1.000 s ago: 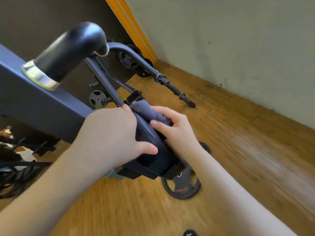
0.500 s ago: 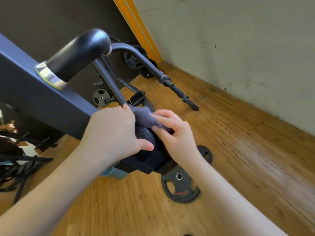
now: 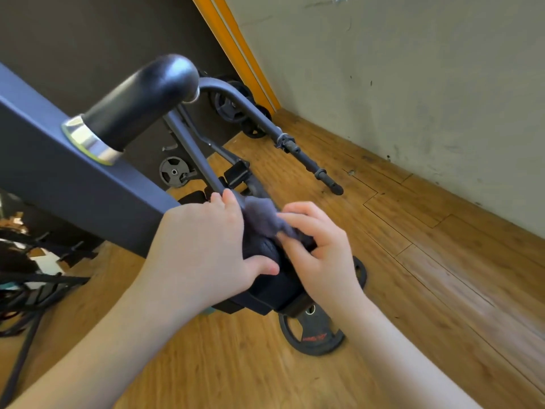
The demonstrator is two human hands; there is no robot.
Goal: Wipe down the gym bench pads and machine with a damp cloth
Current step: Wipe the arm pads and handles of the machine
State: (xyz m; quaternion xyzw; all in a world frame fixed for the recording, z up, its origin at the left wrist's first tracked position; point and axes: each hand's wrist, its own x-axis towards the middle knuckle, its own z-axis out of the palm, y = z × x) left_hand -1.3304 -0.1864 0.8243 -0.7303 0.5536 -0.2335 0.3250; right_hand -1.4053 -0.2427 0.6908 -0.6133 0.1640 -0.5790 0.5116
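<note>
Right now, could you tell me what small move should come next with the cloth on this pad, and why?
Probably draw the grey cloth down the black pad toward its near end. The right hand pinches the cloth at the pad's upper part, the left hand grips the pad's side to steady it, and the lower stretch lies uncovered.

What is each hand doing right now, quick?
Left hand: grips the black pad, steadying it.
Right hand: pinches the grey cloth against the pad.
</note>
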